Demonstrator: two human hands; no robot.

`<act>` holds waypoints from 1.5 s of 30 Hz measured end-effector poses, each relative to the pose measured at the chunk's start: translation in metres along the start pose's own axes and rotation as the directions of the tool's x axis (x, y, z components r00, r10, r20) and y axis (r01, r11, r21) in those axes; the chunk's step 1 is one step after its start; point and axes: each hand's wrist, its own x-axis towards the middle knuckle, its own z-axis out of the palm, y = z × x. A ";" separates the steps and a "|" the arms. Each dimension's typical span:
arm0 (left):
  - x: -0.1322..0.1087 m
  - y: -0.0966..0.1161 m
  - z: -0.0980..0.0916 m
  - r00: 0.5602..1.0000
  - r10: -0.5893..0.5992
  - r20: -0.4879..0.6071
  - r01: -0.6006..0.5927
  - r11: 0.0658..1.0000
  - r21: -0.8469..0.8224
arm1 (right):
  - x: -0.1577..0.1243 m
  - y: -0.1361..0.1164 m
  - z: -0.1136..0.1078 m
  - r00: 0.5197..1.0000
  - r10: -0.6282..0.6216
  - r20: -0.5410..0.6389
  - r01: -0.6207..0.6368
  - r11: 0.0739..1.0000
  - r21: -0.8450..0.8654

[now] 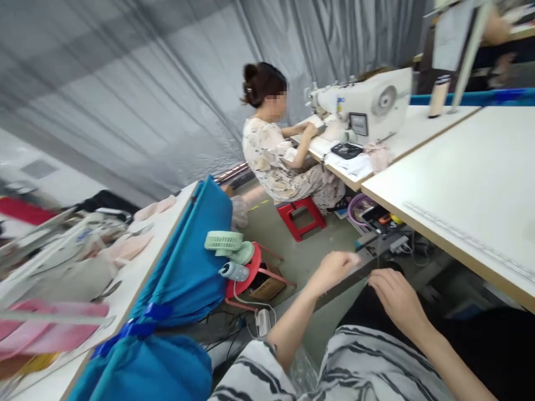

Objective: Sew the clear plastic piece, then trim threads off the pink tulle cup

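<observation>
My left hand (334, 271) is above my lap with its fingers drawn together, the tips blurred. Close to its right, my right hand (392, 294) has its fingers bent and pressed together near my dark-clad knee. Whatever is pinched in either hand is too small or blurred to make out. The two hands are a short gap apart, left of the white table (472, 167).
A co-worker (271, 156) sits on a red stool (301, 217) at a white sewing machine (363, 106). At left, a green fan (224, 240) and a bottle (234, 272) stand on a red stool beside blue cloth (184, 267). A purple basket (355, 209) sits under the tables.
</observation>
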 end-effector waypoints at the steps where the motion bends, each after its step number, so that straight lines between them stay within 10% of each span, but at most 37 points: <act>1: -0.001 0.000 -0.003 0.975 -0.014 0.222 0.014 1.000 0.003 | 0.000 -0.001 0.000 1.000 0.017 0.011 -0.017 1.000 -0.015; 3: -0.004 0.000 -0.006 0.787 0.039 0.616 0.027 0.995 -0.098 | -0.002 -0.003 -0.001 0.999 0.047 0.022 -0.046 0.998 -0.043; 5: -0.004 0.001 -0.007 0.909 0.203 0.363 -0.063 0.930 -0.363 | -0.004 -0.004 -0.001 0.998 0.066 0.020 -0.065 0.996 -0.066; 8: 0.000 0.006 -0.007 0.996 0.084 0.041 -0.079 0.991 -0.110 | -0.003 -0.004 -0.002 0.997 0.079 0.009 -0.078 0.993 -0.090; 12: 0.005 0.014 -0.009 0.780 0.012 0.626 -0.007 1.000 -0.009 | 0.003 0.000 0.000 0.998 0.063 0.012 -0.062 0.994 -0.091; 14: 0.007 0.013 -0.013 0.856 0.172 0.488 -0.090 0.978 -0.186 | 0.006 0.001 0.002 0.999 0.047 0.017 -0.045 0.995 -0.086; 17: 0.012 0.006 -0.017 0.990 0.140 -0.034 -0.143 0.986 -0.081 | 0.007 -0.001 0.006 0.999 0.036 0.024 -0.034 0.996 -0.088; 19: 0.011 0.001 -0.018 0.999 -0.019 0.034 0.015 0.992 0.124 | 0.006 -0.003 0.009 0.998 0.046 0.035 -0.043 0.994 -0.101; 21: 0.007 -0.003 -0.018 0.903 -0.128 0.410 0.064 0.984 0.166 | 0.003 -0.004 0.011 0.997 0.060 0.054 -0.054 0.992 -0.118; 23: 0.004 -0.005 -0.019 0.631 0.006 0.776 0.043 0.998 -0.042 | 0.000 -0.004 0.014 0.994 0.071 0.085 -0.059 0.989 -0.132; 25: 0.006 -0.007 -0.022 0.879 0.352 0.321 -0.194 0.880 -0.435 | -0.001 -0.003 0.015 0.990 0.083 0.113 -0.067 0.988 -0.142; 27: 0.010 -0.008 -0.024 0.960 0.237 -0.147 -0.267 0.934 -0.236 | 0.000 -0.003 0.016 0.987 0.097 0.129 -0.077 0.986 -0.151; 28: 0.011 -0.006 -0.024 0.971 0.137 -0.198 -0.148 0.988 -0.039 | 0.002 -0.002 0.016 0.986 0.104 0.133 -0.083 0.984 -0.155; 30: 0.010 -0.002 -0.022 0.993 -0.094 0.066 0.068 0.947 0.314 | 0.004 -0.002 0.015 0.983 0.118 0.137 -0.095 0.982 -0.162; 32: 0.006 0.003 -0.021 0.772 -0.145 0.619 -0.029 0.965 0.262 | 0.006 -0.003 0.013 0.981 0.132 0.143 -0.107 0.980 -0.170; 33: 0.005 0.005 -0.021 0.752 0.062 0.657 -0.128 0.990 0.054 | 0.007 -0.004 0.012 0.979 0.138 0.147 -0.112 0.978 -0.174; 35: 0.009 0.008 -0.023 0.930 0.356 0.086 -0.341 0.927 -0.155 | 0.009 -0.005 0.011 0.976 0.148 0.158 -0.118 0.976 -0.184; 36: 0.012 0.009 -0.024 0.905 0.336 -0.262 -0.373 0.921 -0.108 | 0.009 -0.006 0.010 0.975 0.152 0.161 -0.121 0.974 -0.189; 37: 0.016 0.009 -0.026 0.887 0.261 -0.380 -0.265 0.963 0.044 | 0.010 -0.006 0.010 0.974 0.157 0.162 -0.124 0.973 -0.195; 39: 0.022 0.010 -0.028 0.976 0.058 -0.208 -0.005 0.969 0.248 | 0.011 -0.006 0.009 0.975 0.163 0.153 -0.131 0.971 -0.202; 40: 0.024 0.010 -0.028 0.984 -0.128 0.125 0.074 0.928 0.365 | 0.011 -0.006 0.008 0.976 0.164 0.142 -0.133 0.970 -0.203; 42: 0.022 0.010 -0.029 0.746 -0.209 0.632 0.037 0.961 0.274 | 0.010 -0.007 0.007 0.981 0.154 0.114 -0.131 0.973 -0.191; 43: 0.021 0.010 -0.028 0.725 -0.056 0.686 -0.016 0.995 0.098 | 0.009 -0.008 0.007 0.985 0.142 0.098 -0.123 0.976 -0.178; 44: 0.020 0.010 -0.028 0.890 0.179 0.419 -0.140 0.983 -0.121 | 0.007 -0.009 0.007 0.989 0.126 0.081 -0.112 0.980 -0.162; 45: 0.020 0.010 -0.028 0.961 0.276 -0.008 -0.274 0.948 -0.159 | 0.006 -0.009 0.007 0.992 0.108 0.064 -0.098 0.985 -0.144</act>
